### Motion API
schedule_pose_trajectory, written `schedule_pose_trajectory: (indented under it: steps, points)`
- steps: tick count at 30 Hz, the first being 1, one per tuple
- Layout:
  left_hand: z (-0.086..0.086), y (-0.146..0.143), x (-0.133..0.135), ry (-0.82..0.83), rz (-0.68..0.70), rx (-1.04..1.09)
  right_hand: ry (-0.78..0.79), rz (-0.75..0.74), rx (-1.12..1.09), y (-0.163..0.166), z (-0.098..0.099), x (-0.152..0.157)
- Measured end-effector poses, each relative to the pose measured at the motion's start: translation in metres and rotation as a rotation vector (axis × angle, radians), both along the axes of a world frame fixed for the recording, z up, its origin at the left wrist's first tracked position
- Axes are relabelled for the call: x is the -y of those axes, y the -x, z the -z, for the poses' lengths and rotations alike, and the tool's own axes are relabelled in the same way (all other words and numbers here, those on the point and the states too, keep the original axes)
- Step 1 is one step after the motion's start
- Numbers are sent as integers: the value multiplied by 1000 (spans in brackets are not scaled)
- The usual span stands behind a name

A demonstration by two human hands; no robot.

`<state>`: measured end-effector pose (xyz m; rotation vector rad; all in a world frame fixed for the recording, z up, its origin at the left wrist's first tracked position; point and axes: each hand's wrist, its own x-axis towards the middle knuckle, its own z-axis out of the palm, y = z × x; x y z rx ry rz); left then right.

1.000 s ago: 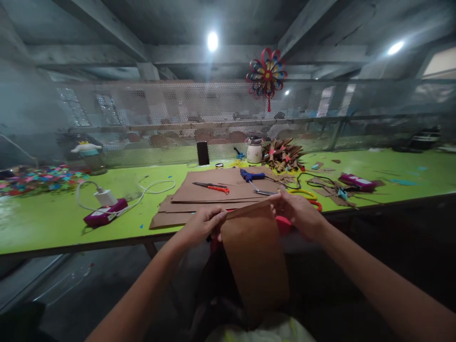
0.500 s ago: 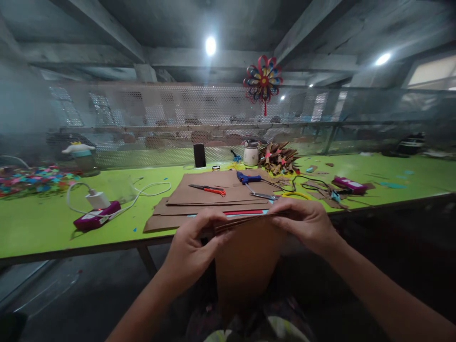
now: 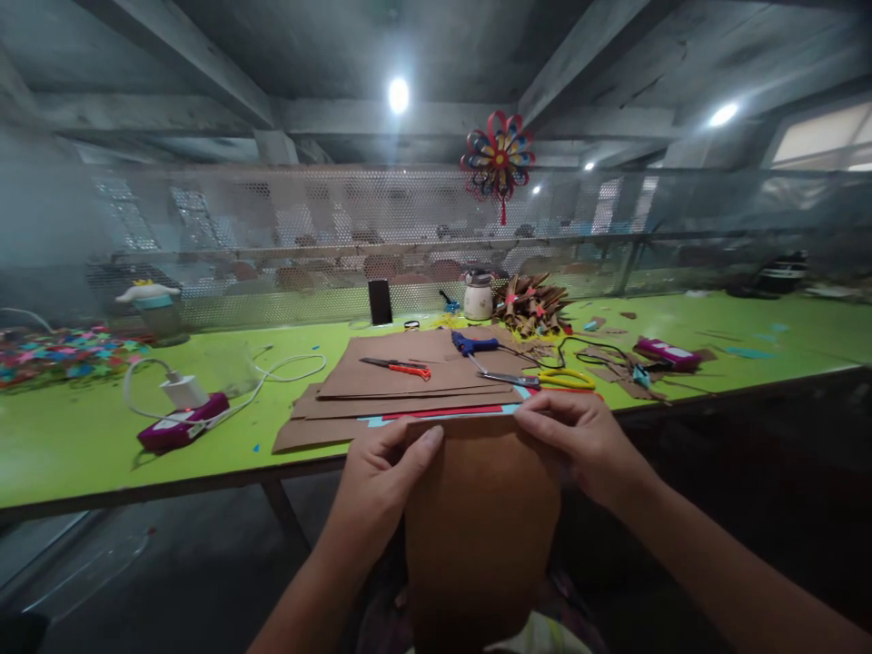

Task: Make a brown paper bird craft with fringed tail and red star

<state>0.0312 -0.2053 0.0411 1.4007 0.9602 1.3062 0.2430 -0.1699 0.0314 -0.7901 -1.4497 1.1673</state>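
Note:
My left hand (image 3: pixel 385 468) and my right hand (image 3: pixel 586 440) pinch the top corners of a brown cardboard sheet (image 3: pixel 483 518), which hangs down in front of my lap below the table edge. Just beyond its top edge lie red and light blue paper strips (image 3: pixel 442 413). Behind these, flat on the table, is a stack of cardboard (image 3: pixel 354 377). On the stack rest a red-handled utility knife (image 3: pixel 395 367), a blue glue gun (image 3: pixel 475 343) and yellow-handled scissors (image 3: pixel 538 379). The fingers behind the sheet are partly hidden.
The green table (image 3: pixel 61 454) carries a purple power strip (image 3: pixel 181 427) with a white charger and cable at left. Star-shaped paper pieces (image 3: pixel 74 350) lie further left. At the back stand a phone (image 3: pixel 380 302), a white jar (image 3: pixel 478 295) and a pile of cardboard pieces (image 3: pixel 535 304).
The cardboard sheet's top edge has come together between my hands, and its broad face now turns more toward me. My left hand has shifted slightly; the yellow scissors handles show more fully.

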Motion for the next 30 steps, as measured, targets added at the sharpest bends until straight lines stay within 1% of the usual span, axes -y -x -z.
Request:
schedule_pose_trajectory:
  steps: [3, 7, 13, 18, 22, 24, 27, 30]
  points:
    - [4, -1, -3, 43, 13, 43, 91, -4, -79, 6, 3, 3]
    - [8, 0, -5, 69, 22, 58, 137, -1, -147, 8, 4, 6]
    - [8, -5, -4, 177, 99, 201, 210, 7, -212, 12, 4, 7]
    - [9, -7, -4, 288, 214, 229, 237, 3, -210, 17, 10, 7]
    - [10, -6, -3, 291, 256, 280, 235, -3, -182, 18, 12, 6]
    - [10, -5, -3, 293, 263, 291, 222, -25, -160, 18, 13, 6]
    - [12, -3, -4, 315, 253, 289, 220, -105, -141, 16, 12, 6]
    - [15, -1, -6, 350, 234, 284, 230, -156, -173, 11, 13, 5]
